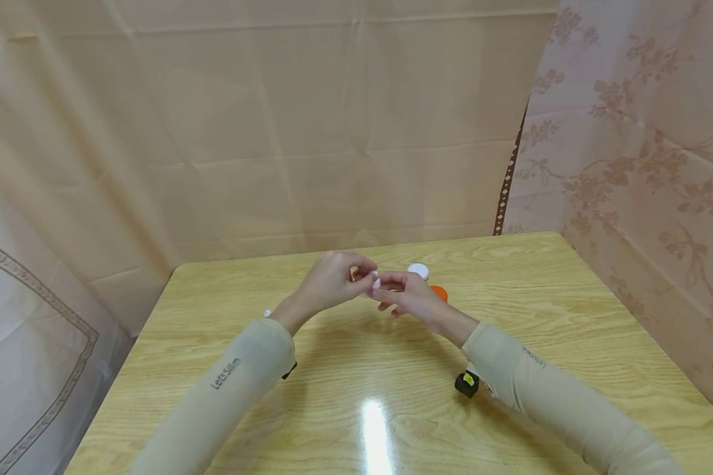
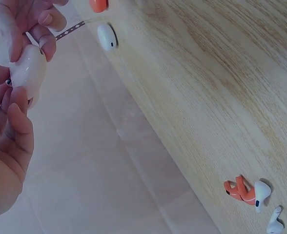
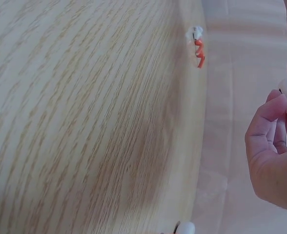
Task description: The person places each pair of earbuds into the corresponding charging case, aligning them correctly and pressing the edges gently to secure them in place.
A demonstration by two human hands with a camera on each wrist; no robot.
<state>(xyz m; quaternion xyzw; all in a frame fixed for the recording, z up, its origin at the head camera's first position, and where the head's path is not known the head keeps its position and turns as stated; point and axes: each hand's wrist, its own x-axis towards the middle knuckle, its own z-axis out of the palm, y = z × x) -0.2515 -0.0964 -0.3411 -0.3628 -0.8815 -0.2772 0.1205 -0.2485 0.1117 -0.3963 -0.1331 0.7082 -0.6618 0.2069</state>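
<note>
Both hands meet above the far part of the table, around a glossy pale earbud case (image 2: 29, 73). My left hand (image 1: 335, 280) grips one side of it with thumb and fingers, and its fingertips cover part of the shell. From the other side my right hand (image 1: 412, 297) holds the same case between thumb and fingers. A small dark spot shows by the left fingertips in the left wrist view; what it belongs to is unclear. Just behind the right hand lie a white earbud case (image 1: 418, 270) and an orange case (image 1: 438, 293), both on the table.
Orange earbuds (image 2: 240, 192), a white earbud (image 2: 262, 195) touching them and another white earbud (image 2: 275, 223) lie on the wooden table (image 1: 214, 343), left of the hands. Beige cloth (image 1: 333, 132) hangs along the table's far edge, with patterned cloth (image 1: 642, 145) at the right.
</note>
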